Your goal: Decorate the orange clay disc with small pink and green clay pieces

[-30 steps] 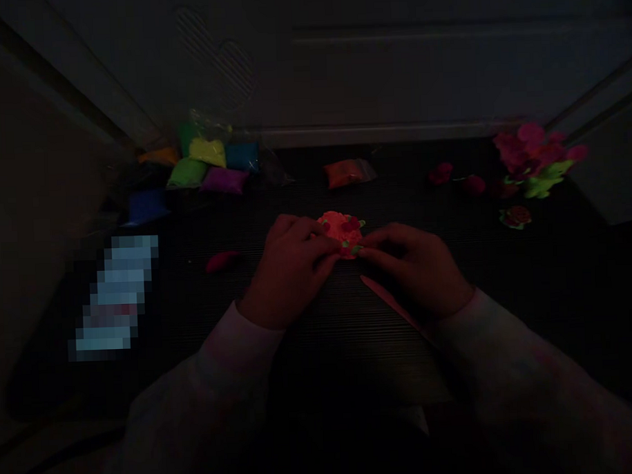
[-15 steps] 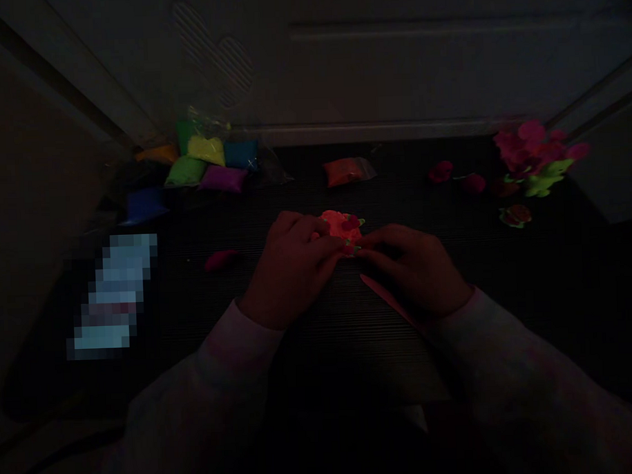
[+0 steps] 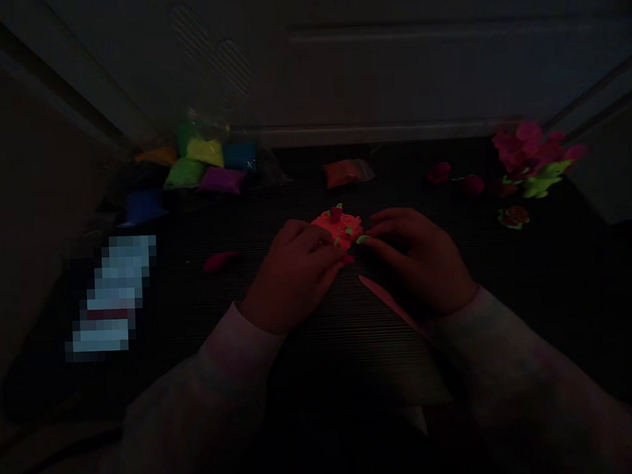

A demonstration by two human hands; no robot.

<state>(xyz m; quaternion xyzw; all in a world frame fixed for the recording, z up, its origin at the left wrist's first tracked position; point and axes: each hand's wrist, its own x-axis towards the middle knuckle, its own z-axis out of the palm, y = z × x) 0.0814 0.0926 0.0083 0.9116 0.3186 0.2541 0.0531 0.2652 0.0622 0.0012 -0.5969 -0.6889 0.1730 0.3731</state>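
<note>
The scene is very dark. An orange-pink clay piece (image 3: 340,226) with small red and green bits on it lies on the dark ribbed mat (image 3: 351,346). My left hand (image 3: 296,276) curls over its left side, fingertips pressed to the clay. My right hand (image 3: 425,261) rests at its right side, finger and thumb pinched at a small green bit on the edge. A thin pink stick tool (image 3: 388,302) lies on the mat under my right hand.
Several bags of coloured clay (image 3: 204,165) lie at the back left, an orange bag (image 3: 347,172) behind the piece. Pink clay flowers with green leaves (image 3: 534,157) stand at the back right beside smaller red pieces (image 3: 456,178). A red lump (image 3: 218,261) lies left.
The clay piece has turned and tipped a little between my fingers. My right hand has shifted slightly up toward its right edge; my left hand stayed pressed on it.
</note>
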